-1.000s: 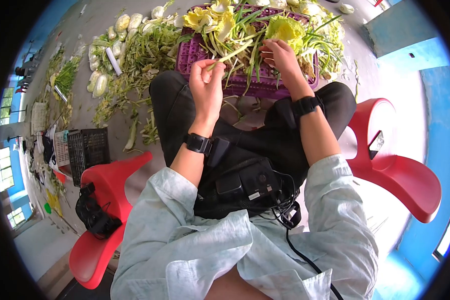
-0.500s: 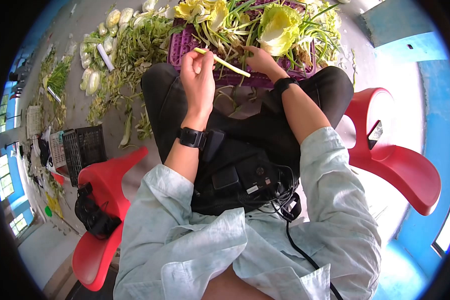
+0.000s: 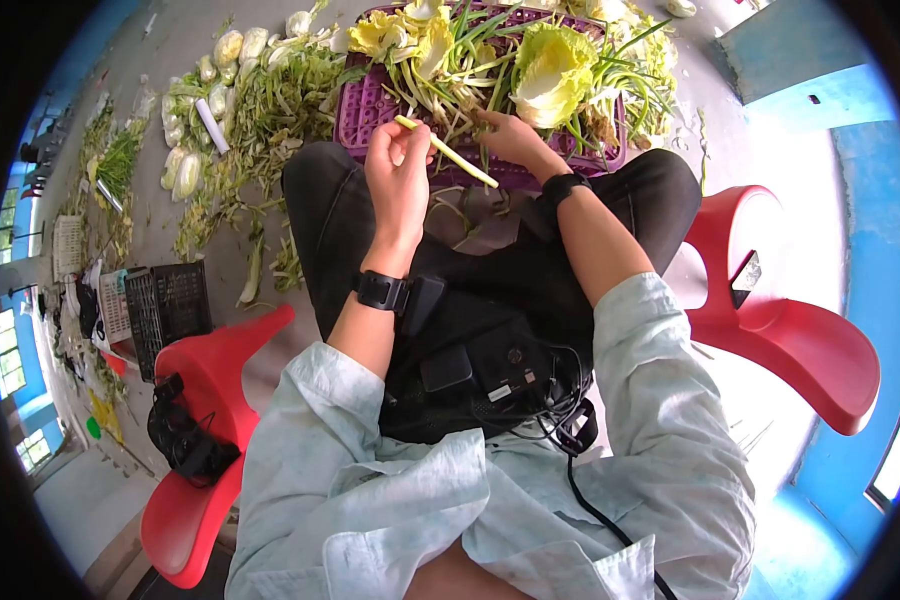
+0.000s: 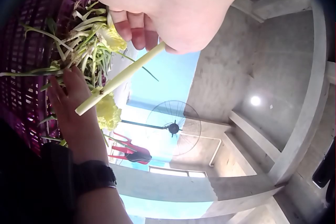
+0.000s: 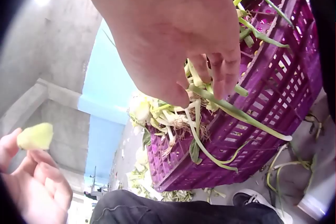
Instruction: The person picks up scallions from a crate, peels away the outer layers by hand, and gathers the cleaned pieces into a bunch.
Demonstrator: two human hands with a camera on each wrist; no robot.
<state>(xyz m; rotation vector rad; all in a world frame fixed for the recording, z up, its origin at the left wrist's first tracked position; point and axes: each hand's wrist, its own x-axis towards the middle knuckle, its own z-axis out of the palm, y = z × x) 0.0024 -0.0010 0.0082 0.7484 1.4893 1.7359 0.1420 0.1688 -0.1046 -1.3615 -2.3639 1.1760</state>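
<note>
In the head view, pinches one smooth, slender, pale-green stalk (image 3: pixel 450 154) in the left hand (image 3: pixel 398 190), beside the latticed purple plastic crate (image 3: pixel 354 122); dips the right hand (image 3: pixel 520 142) among stringy scallions (image 3: pixel 454 108), left of one crinkled cabbage (image 3: pixel 555 75). In the left wrist view, holds the stalk slanting. In the right wrist view, bends fingers narrowly over scallions; cannot tell whether gripping.

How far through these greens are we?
Perhaps done: the pale cabbages grouped on the floor. In hand: the left hand holds a pale green stalk; the right hand works among the scallions. Left: scallions with roots on and cabbage leaves heaped at the purple crate, so seemingly plenty.
</note>
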